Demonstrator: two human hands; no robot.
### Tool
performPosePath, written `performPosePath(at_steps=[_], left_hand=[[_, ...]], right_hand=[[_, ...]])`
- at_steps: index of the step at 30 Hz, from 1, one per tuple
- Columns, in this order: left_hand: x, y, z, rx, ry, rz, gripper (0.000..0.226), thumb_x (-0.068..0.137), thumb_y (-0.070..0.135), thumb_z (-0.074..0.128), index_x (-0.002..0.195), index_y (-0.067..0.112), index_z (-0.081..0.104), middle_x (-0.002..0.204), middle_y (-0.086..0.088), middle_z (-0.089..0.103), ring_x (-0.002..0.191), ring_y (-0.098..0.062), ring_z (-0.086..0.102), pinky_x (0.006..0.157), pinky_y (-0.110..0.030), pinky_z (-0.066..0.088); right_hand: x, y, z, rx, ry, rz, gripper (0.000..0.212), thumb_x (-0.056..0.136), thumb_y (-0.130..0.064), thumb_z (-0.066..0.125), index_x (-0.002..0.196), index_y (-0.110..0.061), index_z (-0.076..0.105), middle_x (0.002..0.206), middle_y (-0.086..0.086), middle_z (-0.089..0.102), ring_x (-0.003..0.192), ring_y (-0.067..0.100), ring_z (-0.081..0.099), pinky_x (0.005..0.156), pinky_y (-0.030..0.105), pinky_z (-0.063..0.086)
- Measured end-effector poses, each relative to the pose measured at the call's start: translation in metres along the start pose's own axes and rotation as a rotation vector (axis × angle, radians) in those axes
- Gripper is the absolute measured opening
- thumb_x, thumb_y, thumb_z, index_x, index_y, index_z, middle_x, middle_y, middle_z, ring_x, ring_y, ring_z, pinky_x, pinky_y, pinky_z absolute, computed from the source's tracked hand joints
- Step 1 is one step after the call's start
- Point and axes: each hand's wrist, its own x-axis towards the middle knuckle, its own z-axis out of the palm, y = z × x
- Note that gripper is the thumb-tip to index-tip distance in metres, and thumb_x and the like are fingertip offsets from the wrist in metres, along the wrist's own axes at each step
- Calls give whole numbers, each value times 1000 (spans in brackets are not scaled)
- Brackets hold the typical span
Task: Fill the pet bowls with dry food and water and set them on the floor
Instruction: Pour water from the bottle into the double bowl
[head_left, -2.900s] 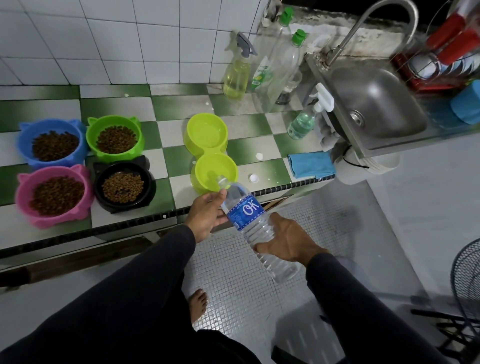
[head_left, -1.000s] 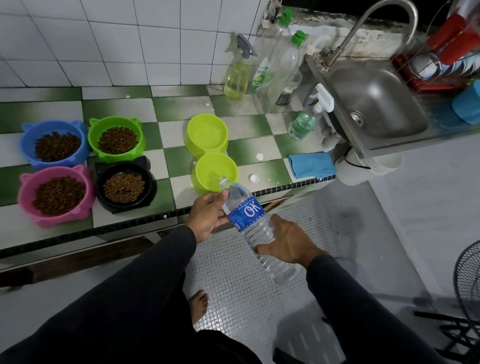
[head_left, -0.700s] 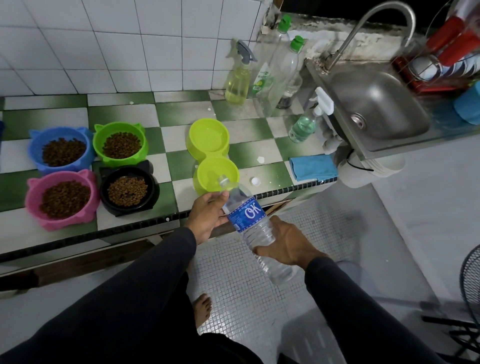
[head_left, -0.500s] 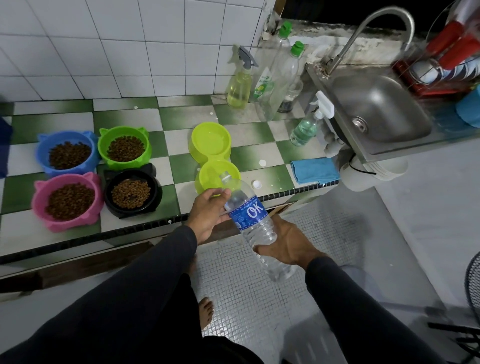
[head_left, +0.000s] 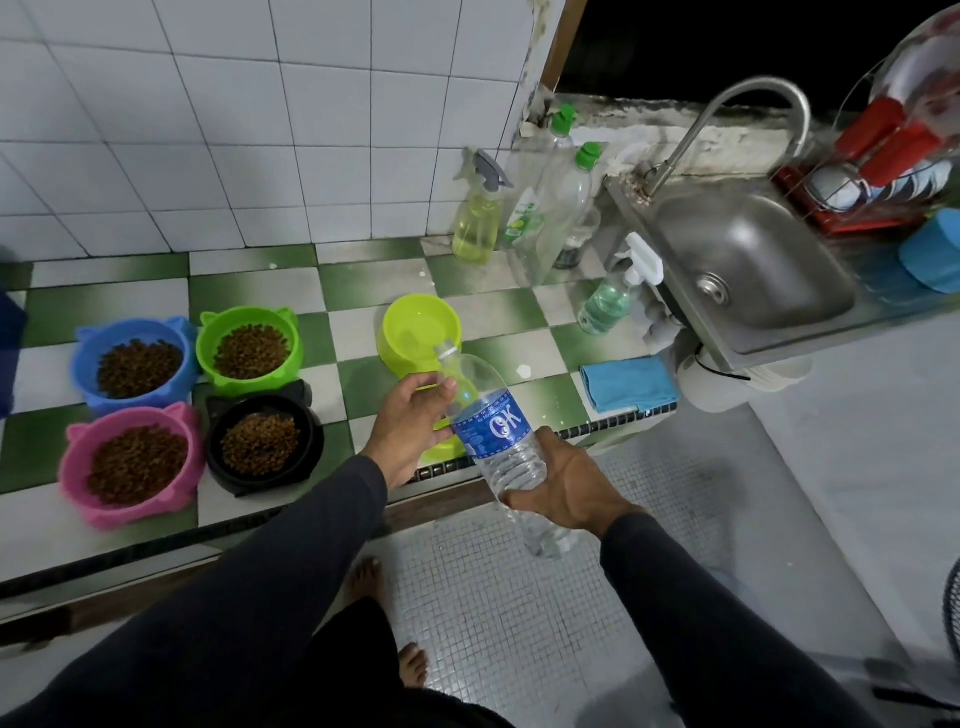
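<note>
A clear water bottle with a blue label is tilted, its uncapped mouth over the far cup of a lime double bowl. My left hand holds the bottle's shoulder and hides most of the near cup. My right hand grips the lower body of the bottle. Several bowls of brown kibble stand at the left of the green-and-white checked counter: blue, green, pink and black.
A white bottle cap and a folded blue cloth lie right of the double bowl. Spray and soap bottles stand against the tiled wall. A steel sink with a tap and a dish rack are at the right.
The bottle has been raised and moved forward, so its mouth has gone from the near cup to over the far cup. My view has shifted, with the counter now lower in frame.
</note>
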Motion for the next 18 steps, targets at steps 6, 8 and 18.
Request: performPosePath(at_steps=[6, 8, 18], left_hand=[[24, 18, -1, 16, 8, -30, 34, 98, 28, 69, 126, 12, 58, 132, -16, 65, 125, -35, 62, 80, -37, 62], [29, 19, -3, 20, 19, -44, 32, 99, 28, 68, 125, 13, 58, 131, -14, 66, 126, -35, 62, 78, -36, 63], [54, 22, -9, 15, 7, -126, 20, 101, 27, 64, 116, 14, 60, 124, -9, 69, 111, -28, 68, 79, -39, 62]], right_hand=[[27, -9, -11, -51, -12, 26, 60, 62, -55, 87, 104, -32, 52, 95, -8, 71, 83, 7, 69, 81, 39, 61], [33, -8, -11, -41, -28, 43, 60, 60, -53, 89, 102, -33, 52, 95, -8, 71, 84, 8, 70, 81, 40, 61], [53, -6, -9, 34, -68, 111, 65, 54, -60, 89, 102, -35, 54, 99, -6, 73, 90, 12, 72, 87, 43, 61]])
